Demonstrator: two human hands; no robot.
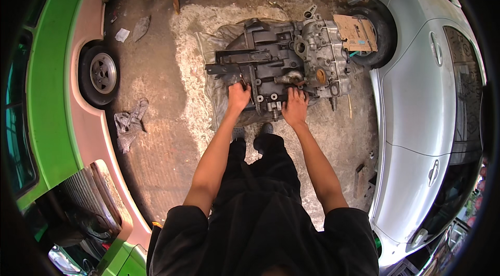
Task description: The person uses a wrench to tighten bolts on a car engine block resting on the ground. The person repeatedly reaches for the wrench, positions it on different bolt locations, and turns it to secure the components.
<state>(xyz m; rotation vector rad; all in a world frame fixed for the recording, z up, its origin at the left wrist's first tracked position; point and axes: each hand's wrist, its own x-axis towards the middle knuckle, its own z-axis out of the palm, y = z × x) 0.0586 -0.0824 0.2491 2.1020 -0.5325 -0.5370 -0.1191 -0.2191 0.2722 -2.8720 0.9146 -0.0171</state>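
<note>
A dark metal engine block (273, 62) lies on its side in front of my feet, on a dirty grey sheet (211, 100). A lighter, silver-grey cylinder head (324, 47) is joined to its right side. My left hand (239, 98) is closed at the block's near left edge; what its fingers grip is hidden. Farther right, my right hand (296, 107) rests on the near side of the block. Its fingers stretch forward over the metal, below a round orange-brown opening (321, 76) in the head.
A green and pink vehicle with a wheel (102, 73) stands on the left, a silver car (416, 104) on the right. Cardboard (356, 33) leans by the car's wheel. A crumpled rag (130, 124) lies on the concrete at left. Litter is strewn along the far side.
</note>
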